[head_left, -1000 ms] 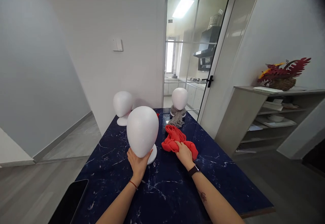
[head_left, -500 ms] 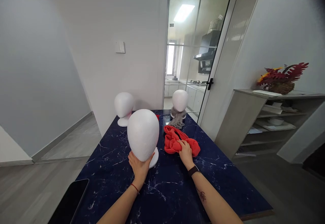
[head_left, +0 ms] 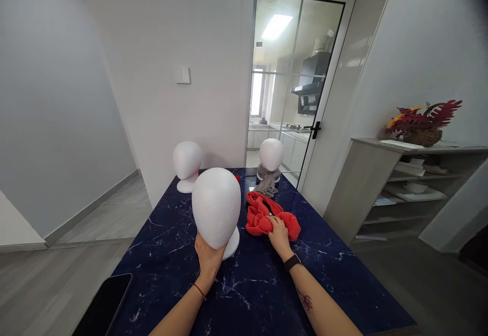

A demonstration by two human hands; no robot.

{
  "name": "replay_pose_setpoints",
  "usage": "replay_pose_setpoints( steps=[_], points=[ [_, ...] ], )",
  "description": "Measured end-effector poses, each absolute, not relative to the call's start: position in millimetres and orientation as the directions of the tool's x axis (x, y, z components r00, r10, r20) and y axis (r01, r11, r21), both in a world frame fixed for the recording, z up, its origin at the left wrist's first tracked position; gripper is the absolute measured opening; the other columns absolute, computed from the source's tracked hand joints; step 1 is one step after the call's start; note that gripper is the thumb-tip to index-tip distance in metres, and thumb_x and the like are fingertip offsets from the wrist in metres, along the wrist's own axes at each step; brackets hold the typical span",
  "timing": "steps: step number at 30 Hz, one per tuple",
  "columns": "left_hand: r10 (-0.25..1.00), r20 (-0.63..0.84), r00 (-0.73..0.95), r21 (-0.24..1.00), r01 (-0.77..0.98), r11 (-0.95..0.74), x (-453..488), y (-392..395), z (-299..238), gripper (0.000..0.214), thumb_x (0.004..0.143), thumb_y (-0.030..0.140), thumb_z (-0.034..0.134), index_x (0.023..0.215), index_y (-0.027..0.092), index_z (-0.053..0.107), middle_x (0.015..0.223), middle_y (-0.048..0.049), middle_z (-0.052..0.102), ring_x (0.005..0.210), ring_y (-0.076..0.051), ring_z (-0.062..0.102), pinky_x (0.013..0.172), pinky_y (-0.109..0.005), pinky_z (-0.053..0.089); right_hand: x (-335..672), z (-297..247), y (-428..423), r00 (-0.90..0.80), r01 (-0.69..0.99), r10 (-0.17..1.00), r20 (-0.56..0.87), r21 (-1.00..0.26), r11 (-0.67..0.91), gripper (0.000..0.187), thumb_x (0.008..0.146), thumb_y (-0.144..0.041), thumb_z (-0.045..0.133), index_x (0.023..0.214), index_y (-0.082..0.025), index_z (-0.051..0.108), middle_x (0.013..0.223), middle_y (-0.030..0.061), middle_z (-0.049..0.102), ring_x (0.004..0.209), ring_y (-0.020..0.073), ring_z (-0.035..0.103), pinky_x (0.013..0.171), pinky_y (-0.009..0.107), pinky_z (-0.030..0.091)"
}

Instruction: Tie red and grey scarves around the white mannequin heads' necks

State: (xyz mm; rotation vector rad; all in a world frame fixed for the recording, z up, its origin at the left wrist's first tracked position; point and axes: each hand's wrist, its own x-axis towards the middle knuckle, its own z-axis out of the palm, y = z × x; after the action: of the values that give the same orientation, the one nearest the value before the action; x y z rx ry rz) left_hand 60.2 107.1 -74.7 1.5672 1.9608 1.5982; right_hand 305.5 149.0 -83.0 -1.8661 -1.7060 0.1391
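Observation:
My left hand (head_left: pixel 209 258) is wrapped around the neck of a white foam mannequin head (head_left: pixel 216 206), which stands upright on its round base close to me. The head hides most of those fingers. To the right, my right hand (head_left: pixel 279 234) grips a bunched red scarf (head_left: pixel 257 222) lying on the table, its fingers curled into the soft folds. At the far right a second white foam head (head_left: pixel 271 154) has a grey scarf (head_left: pixel 267 182) around its neck, with the ends trailing on the tabletop. A third foam head (head_left: pixel 186 160) stands bare at the back left.
The dark blue marbled table (head_left: pixel 244 295) reaches back to a wall and a glass door (head_left: pixel 293 82). A black phone (head_left: pixel 104 303) lies at the near left edge. A small red piece (head_left: pixel 237 178) peeks out behind the near head. Right of the table stands a shelf unit (head_left: pixel 381 173).
The whole view has shifted slightly, so everything sits a little lower. My left hand's fingers are now more hidden behind the near head. My right hand keeps its hold on the red scarf.

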Motion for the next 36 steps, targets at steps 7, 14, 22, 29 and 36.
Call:
replay_pose_setpoints(
  steps=[7, 14, 22, 29, 36],
  points=[
    [0.791, 0.494, -0.362, 0.698, 0.707, -0.112, 60.3, 103.4, -73.0, 0.094, 0.061, 0.047, 0.067, 0.136, 0.01, 0.024, 0.13, -0.0203, 0.042, 0.12, -0.035, 0.041, 0.098, -0.047, 0.035, 303.6, -76.9, 147.0, 0.171, 0.878, 0.946, 0.274, -0.479, -0.02, 0.059, 0.066, -0.002, 0.04, 0.12, -0.023, 0.055, 0.122, 0.0049, 0.053, 0.114, 0.0211, 0.045, 0.091, 0.03, 0.036],
    [0.778, 0.479, -0.406, 0.704, 0.708, -0.064, 59.8, 104.4, -69.5, 0.095, 0.059, 0.045, 0.07, 0.135, 0.011, 0.024, 0.122, -0.0179, 0.046, 0.115, -0.035, 0.044, 0.094, -0.047, 0.038, 303.2, -75.3, 145.5, 0.155, 0.874, 0.949, 0.276, -0.485, -0.001, 0.06, 0.066, -0.003, 0.042, 0.121, -0.022, 0.054, 0.122, 0.0053, 0.053, 0.113, 0.0212, 0.045, 0.091, 0.029, 0.035],
    [0.773, 0.488, -0.405, 0.691, 0.721, -0.058, 59.7, 105.8, -71.1, 0.091, 0.059, 0.045, 0.071, 0.131, 0.013, 0.027, 0.118, -0.0161, 0.046, 0.114, -0.036, 0.044, 0.091, -0.047, 0.04, 302.8, -73.4, 145.8, 0.139, 0.874, 0.958, 0.253, -0.486, 0.002, 0.056, 0.07, -0.005, 0.045, 0.122, -0.023, 0.053, 0.123, 0.006, 0.052, 0.113, 0.0217, 0.045, 0.09, 0.031, 0.036],
    [0.763, 0.5, -0.41, 0.669, 0.742, -0.04, 61.0, 105.3, -70.5, 0.09, 0.058, 0.046, 0.071, 0.129, 0.012, 0.029, 0.114, -0.0154, 0.048, 0.11, -0.035, 0.048, 0.089, -0.048, 0.041, 300.3, -72.1, 145.9, 0.161, 0.804, 0.949, 0.27, -0.594, 0.032, 0.047, 0.074, -0.025, 0.056, 0.12, -0.021, 0.051, 0.121, 0.0087, 0.054, 0.113, 0.0255, 0.047, 0.09, 0.037, 0.038],
    [0.779, 0.482, -0.402, 0.712, 0.697, -0.081, 61.2, 103.6, -70.4, 0.09, 0.058, 0.041, 0.072, 0.131, 0.015, 0.026, 0.116, -0.0135, 0.047, 0.113, -0.034, 0.047, 0.094, -0.047, 0.038, 308.5, -74.5, 148.3, 0.301, 0.594, 0.879, 0.371, -0.793, 0.131, 0.033, 0.077, -0.028, 0.041, 0.1, -0.014, 0.06, 0.091, 0.0087, 0.066, 0.082, 0.0216, 0.059, 0.076, 0.031, 0.044]
  ],
)
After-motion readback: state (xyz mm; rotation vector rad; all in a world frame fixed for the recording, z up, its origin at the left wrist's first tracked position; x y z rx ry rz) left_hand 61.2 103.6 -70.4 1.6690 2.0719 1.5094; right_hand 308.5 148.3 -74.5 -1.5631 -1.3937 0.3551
